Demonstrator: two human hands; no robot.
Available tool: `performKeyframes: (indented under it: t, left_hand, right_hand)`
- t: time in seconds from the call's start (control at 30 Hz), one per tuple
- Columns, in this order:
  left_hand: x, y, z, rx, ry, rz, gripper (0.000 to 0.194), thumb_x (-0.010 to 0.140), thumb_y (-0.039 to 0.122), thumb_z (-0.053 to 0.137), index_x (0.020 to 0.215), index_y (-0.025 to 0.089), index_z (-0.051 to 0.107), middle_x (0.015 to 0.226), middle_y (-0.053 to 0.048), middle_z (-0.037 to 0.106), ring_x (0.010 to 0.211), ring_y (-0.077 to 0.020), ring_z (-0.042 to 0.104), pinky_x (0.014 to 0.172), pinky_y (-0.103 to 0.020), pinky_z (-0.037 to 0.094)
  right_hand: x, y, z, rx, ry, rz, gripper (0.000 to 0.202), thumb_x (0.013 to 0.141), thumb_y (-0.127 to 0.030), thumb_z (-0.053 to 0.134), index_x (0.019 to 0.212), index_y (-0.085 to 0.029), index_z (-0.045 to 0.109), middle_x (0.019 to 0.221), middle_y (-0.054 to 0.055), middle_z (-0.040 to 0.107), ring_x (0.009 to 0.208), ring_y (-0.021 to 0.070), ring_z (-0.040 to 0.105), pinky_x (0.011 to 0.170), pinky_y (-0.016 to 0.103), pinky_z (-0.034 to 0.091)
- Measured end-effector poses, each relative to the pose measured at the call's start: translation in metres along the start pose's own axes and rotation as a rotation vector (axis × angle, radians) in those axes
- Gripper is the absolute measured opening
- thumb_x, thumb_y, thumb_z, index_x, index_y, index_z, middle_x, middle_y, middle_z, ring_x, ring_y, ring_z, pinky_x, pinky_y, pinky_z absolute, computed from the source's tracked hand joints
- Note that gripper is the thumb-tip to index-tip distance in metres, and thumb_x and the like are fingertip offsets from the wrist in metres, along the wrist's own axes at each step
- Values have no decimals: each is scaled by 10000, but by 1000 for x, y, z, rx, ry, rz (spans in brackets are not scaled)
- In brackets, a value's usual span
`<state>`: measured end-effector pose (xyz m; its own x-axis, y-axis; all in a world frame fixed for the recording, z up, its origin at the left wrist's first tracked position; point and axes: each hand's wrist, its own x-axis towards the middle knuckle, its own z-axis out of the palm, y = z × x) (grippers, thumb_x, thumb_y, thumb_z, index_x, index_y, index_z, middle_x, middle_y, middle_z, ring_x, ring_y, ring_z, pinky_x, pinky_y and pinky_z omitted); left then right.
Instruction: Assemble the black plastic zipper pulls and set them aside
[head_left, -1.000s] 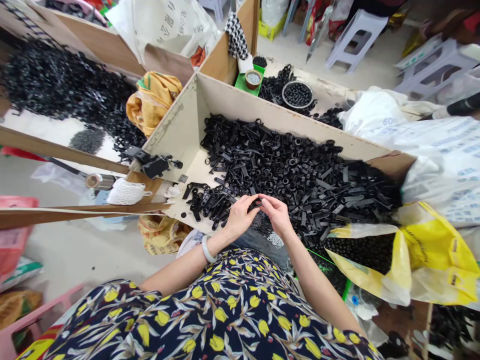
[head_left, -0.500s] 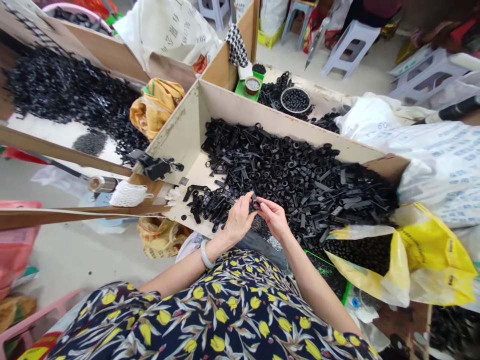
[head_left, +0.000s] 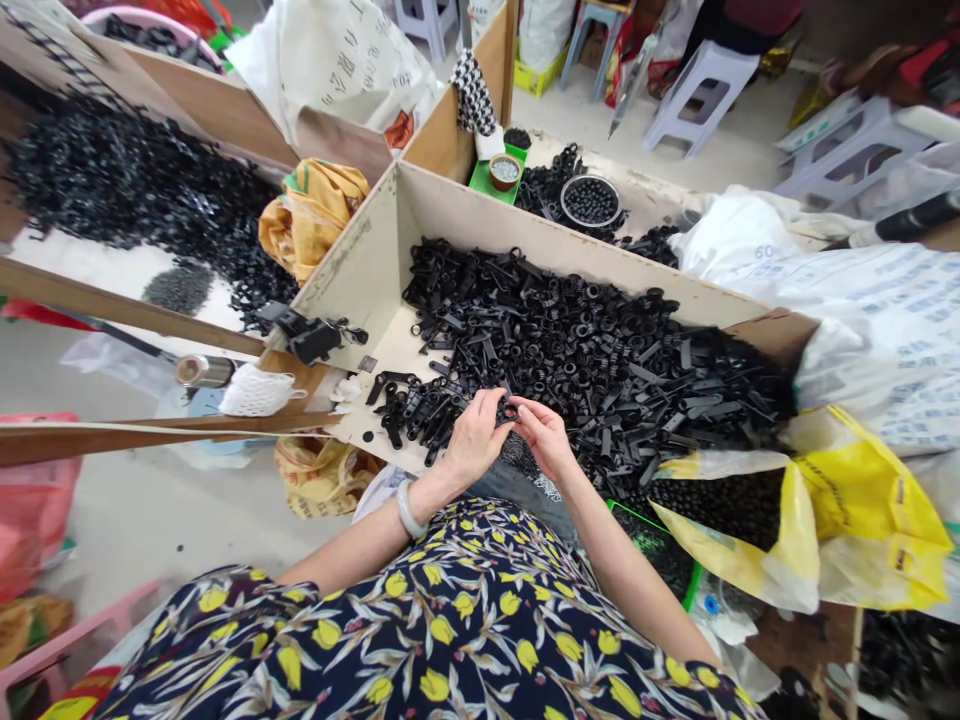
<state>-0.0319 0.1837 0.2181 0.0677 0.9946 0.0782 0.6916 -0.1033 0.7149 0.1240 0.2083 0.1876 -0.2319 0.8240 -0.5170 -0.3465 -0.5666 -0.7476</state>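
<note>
A small black plastic part with a round opening (head_left: 511, 411) is pinched between my two hands, above the near edge of the worktable. My left hand (head_left: 478, 436), with a pale bangle (head_left: 409, 510) on its wrist, grips it from the left. From the right, the fingertips of my right hand (head_left: 546, 436) close on the same part. Beyond them spreads a big heap of loose black plastic parts (head_left: 555, 330), rings and flat strips mixed. Left of my left hand lies a smaller cluster of black parts (head_left: 420, 410). Small silvery pieces (head_left: 547, 487) lie just below my hands.
Low boards (head_left: 540, 230) wall the worktable. A yellow plastic bag (head_left: 870, 510) and a green-edged tray (head_left: 694, 590) stand at the right. Behind the board are a metal bowl of black balls (head_left: 591, 203) and a green tray (head_left: 480, 180). A black clamp-like fixture (head_left: 315, 338) sits on the left corner.
Both hands stay together on the black part, with only slight shifts of the fingers. Nothing else has visibly moved.
</note>
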Motion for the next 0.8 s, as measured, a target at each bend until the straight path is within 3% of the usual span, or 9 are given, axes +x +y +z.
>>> performKeyframes:
  t: [0.13,0.37,0.47,0.53,0.6,0.7,0.8]
  left_hand:
    - [-6,-20,-9,16,-5,-68,143,1006,230,565,1115,211,655,1071,-55,704,970,-195,700,886,-311,564]
    - [-37,-127,-46,329,64,-460,242,980,305,562,1120,182,717,1107,-121,758,999,-280,710,909,-387,541]
    - [-38,-154,-51,345,54,-567,269,977,291,548,1122,158,731,1029,-131,785,921,-300,725,872,-416,549]
    - [-34,-156,-50,337,54,-566,274,983,282,543,1123,140,731,1042,-146,787,944,-309,727,886,-429,553]
    - [-29,-146,-48,321,45,-526,262,992,299,563,1132,155,731,1115,-134,781,1035,-293,717,957,-417,542]
    - [-20,-114,-45,245,60,-331,235,1014,334,584,1142,197,725,1172,-96,763,1115,-253,692,1028,-381,523]
    - [-10,-77,-44,131,155,-100,335,1025,330,596,1335,209,630,1158,-92,740,1070,-223,691,982,-354,554]
  right_hand:
    - [1,8,-6,-144,-1,-1,512,750,-627,848,1096,-250,821,1011,57,805,890,192,745,880,369,632]
    - [21,21,-48,-342,164,-41,578,687,-679,837,990,-187,815,839,54,770,682,150,678,668,302,592]
    - [40,20,-68,-393,245,-50,586,676,-679,822,968,-171,806,786,44,749,642,140,646,609,283,555]
    - [52,18,-77,-419,277,-50,601,652,-680,824,950,-159,802,769,46,741,639,143,639,594,282,541]
    - [60,15,-79,-436,289,-53,615,649,-683,818,956,-151,798,778,53,743,648,147,638,597,286,539]
    - [63,11,-73,-446,262,-60,613,681,-673,807,1011,-157,794,833,63,757,690,155,654,630,296,557]
    - [57,11,-61,-447,201,-64,594,712,-670,801,1035,-172,797,860,67,764,715,165,666,653,311,575]
